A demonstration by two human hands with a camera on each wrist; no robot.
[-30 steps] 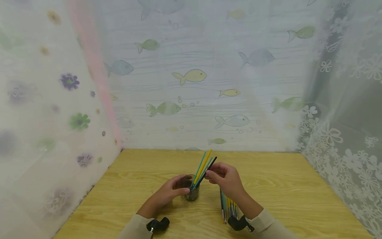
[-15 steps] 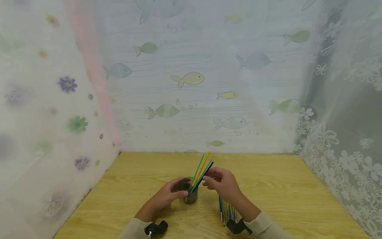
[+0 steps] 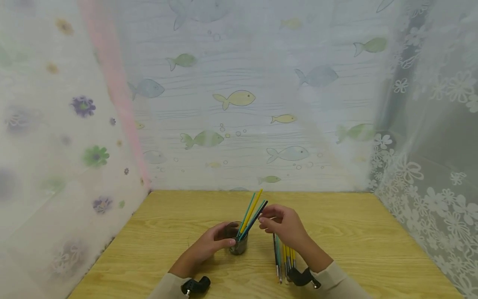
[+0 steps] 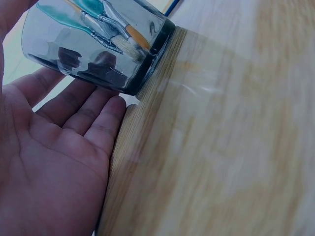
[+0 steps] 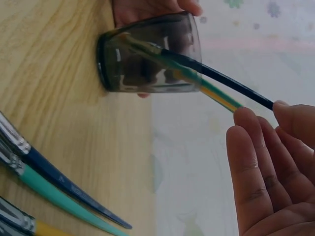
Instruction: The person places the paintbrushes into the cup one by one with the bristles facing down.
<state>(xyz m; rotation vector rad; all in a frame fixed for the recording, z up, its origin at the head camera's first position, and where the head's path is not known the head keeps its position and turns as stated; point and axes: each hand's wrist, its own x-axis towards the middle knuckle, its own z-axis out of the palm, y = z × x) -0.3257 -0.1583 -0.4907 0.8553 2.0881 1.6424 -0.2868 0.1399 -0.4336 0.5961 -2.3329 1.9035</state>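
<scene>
A tinted clear glass (image 3: 238,245) stands on the table, held at its left side by my left hand (image 3: 213,245), thumb at the front and fingers behind. Several paintbrushes lean to the right in it, bristles down: teal ones (image 3: 248,216), a yellow one (image 3: 254,209) and a dark blue one (image 3: 257,216). Bristle tips (image 4: 129,47) show through the glass in the left wrist view. Beside the dark blue paintbrush's upper part is my right hand (image 3: 285,226), fingers loosely bent and apart. In the right wrist view its thumb tip overlaps that handle's end.
More paintbrushes with dark, teal and yellow handles (image 3: 287,255) lie on the wooden table (image 3: 351,232) below my right hand, bristles toward me. Curtains with fish (image 3: 239,98) and flower prints (image 3: 96,155) surround the table at the back and sides.
My right hand first held the dark blue paintbrush, which tilted down left into the glass; the fingers then came off it and moved slightly right. My left hand stays on the glass.
</scene>
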